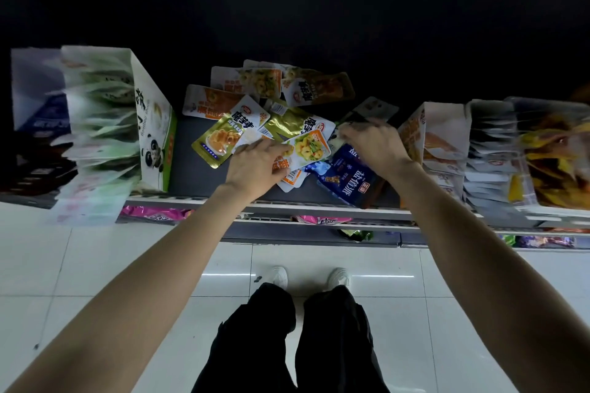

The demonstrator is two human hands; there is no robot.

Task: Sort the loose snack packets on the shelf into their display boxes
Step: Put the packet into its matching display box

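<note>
Several loose snack packets lie in a heap on the dark shelf [191, 169]. My left hand [255, 166] grips a white and orange packet [308, 147] showing yellow food, at the heap's front. My right hand [370, 143] reaches into the right side of the heap, its fingers curled on a dark packet [370, 110] whose far end shows beyond them. A blue packet [348, 177] lies just under that hand. Gold packets [220, 137] and orange packets [210, 102] lie behind. A panda display box [153, 124] of green packets stands left; an orange display box [415, 128] stands right.
More boxes with upright packets [491, 150] and a yellow-orange one [555, 156] fill the shelf's right end. A blue and white box [35, 96] is at far left. Pink packets [153, 212] sit on a lower shelf. White floor tiles, my legs and shoes lie below.
</note>
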